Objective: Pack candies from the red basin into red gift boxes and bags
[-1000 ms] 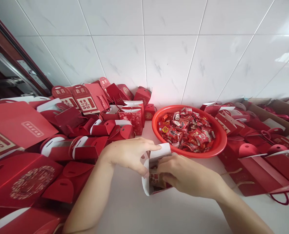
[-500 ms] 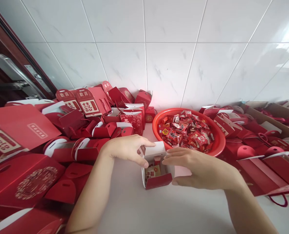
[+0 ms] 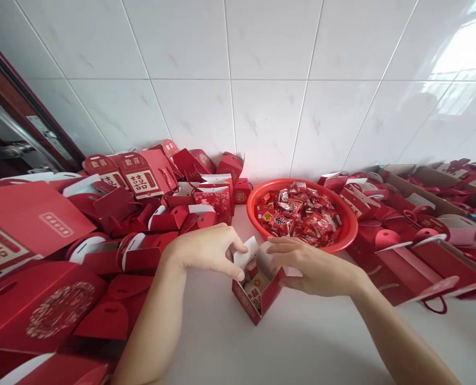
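A small red box point(image 3: 270, 291) with white inner flaps stands open on the white table, turned at an angle. Wrapped sweets point(image 3: 256, 289) lie inside it. My left hand point(image 3: 212, 250) pinches the box's left side, thumb at its rim and fingers behind a raised white flap. On the opposite side, my right hand point(image 3: 308, 267) holds the right wall and flap between thumb and fingers. Just behind the hands is an orange-red plastic basket point(image 3: 352, 235) heaped with red-wrapped sweets point(image 3: 302, 211).
Many red gift boxes point(image 3: 61, 299) crowd the left side and back. More red boxes point(image 3: 406, 267) and a cardboard carton point(image 3: 426, 187) stand at the right. A tiled wall point(image 3: 270, 123) rises behind, with a door handle point(image 3: 17, 133) at the left edge.
The small box has turned so that a corner points toward me. My fingers have closed on its sides and flaps. The whole view has shifted slightly to the right.
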{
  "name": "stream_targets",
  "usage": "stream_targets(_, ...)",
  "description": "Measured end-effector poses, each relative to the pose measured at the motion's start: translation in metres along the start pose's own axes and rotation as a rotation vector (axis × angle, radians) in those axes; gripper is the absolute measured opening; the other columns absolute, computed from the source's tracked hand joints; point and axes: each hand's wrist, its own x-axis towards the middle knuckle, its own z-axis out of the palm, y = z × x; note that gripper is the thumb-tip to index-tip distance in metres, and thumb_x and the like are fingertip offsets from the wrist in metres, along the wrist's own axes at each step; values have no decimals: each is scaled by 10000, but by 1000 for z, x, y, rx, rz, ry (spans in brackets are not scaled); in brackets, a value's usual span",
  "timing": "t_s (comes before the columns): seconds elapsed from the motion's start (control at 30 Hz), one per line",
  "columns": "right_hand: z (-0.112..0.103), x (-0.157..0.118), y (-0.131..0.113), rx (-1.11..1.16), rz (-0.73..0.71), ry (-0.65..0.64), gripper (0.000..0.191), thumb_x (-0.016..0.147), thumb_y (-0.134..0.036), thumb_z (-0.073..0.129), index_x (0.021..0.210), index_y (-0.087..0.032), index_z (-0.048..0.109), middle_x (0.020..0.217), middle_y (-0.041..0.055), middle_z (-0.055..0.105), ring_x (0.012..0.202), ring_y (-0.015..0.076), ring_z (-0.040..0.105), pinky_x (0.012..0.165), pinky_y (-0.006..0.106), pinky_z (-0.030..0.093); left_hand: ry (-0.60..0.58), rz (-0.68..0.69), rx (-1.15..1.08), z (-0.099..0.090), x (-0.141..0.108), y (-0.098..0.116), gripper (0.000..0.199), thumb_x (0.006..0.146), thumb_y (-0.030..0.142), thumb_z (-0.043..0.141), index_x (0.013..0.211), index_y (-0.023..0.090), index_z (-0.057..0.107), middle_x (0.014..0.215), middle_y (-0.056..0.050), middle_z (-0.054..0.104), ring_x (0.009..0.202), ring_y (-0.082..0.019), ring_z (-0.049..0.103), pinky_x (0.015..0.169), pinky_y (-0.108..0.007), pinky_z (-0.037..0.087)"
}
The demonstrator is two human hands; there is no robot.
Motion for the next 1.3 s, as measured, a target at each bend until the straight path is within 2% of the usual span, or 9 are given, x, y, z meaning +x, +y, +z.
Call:
stream_targets(0.1,3,-10,-4,73,31,-1,132,875,-96,675,889,-227,677,1274,70,672,1378,283,517,1165,492,429,-45,77,-6,4,0,6,348,711,381,710,542,185,478,515,56,470,524,-103,423,508,-254,280)
stream_targets(0.2,12,-20,-5,150,140,91,81,923,-200,661,847,-221,674,1431,75,602,1472,311,404,1174,542,407,-61,125,-12,6,1,10,389,711,363,720,529,187,423,497,65,383,509,-97,356,488,-254,263)
stream_targets(0.3,27,-27,-5,197,219,209,73,949,-274,650,917,-219,687,1484,110,558,1453,311,435,1159,547,422,-98,139,25,7,4,15,259,713,371,752,613,187,599,556,56,497,553,-108,459,510,-236,309)
stream_targets(0.4,47,-28,-3,143,254,356,196,918,-266,685,1110,-228,686,1507,138,527,1428,318,463,1162,564,411,-110,158,86,10,7,21,235,711,375,787,892,226,764,735,25,653,713,-149,593,587,-221,382)
stream_targets(0.5,65,-28,-1,55,246,491,438,874,-258,728,1297,-233,617,1529,153,501,1450,336,429,1173,585,390,-132,189,132,15,15,24,341,697,396,813,980,214,755,831,-7,687,788,-179,626,623,-228,427)
stream_targets(0.7,86,-30,-5,92,169,635,449,936,-182,603,1373,-251,528,1348,122,656,1268,242,627,1044,406,554,-242,246,-82,23,28,17,345,830,352,718,1129,185,668,968,-49,765,875,-183,706,750,-242,513)
stream_targets(0.87,98,-31,-6,203,289,700,459,947,-239,625,1388,-250,501,1246,102,719,1128,230,711,976,384,593,-242,212,-93,16,24,13,359,778,508,760,932,185,731,953,-58,778,879,-203,703,749,-258,508)
stream_targets(1.1,97,-28,-4,257,239,738,186,952,-217,634,1134,-224,672,1139,93,749,1063,211,723,911,329,604,-130,-49,73,14,27,15,259,719,410,745,654,191,622,718,-8,685,688,-169,597,543,-261,380)
stream_targets(1.3,96,-28,-7,306,248,701,176,1006,-276,561,997,-216,726,1137,120,734,1048,218,720,859,333,607,-79,-181,133,21,36,8,391,605,522,778,738,224,562,880,-21,651,868,-235,596,577,-278,370)
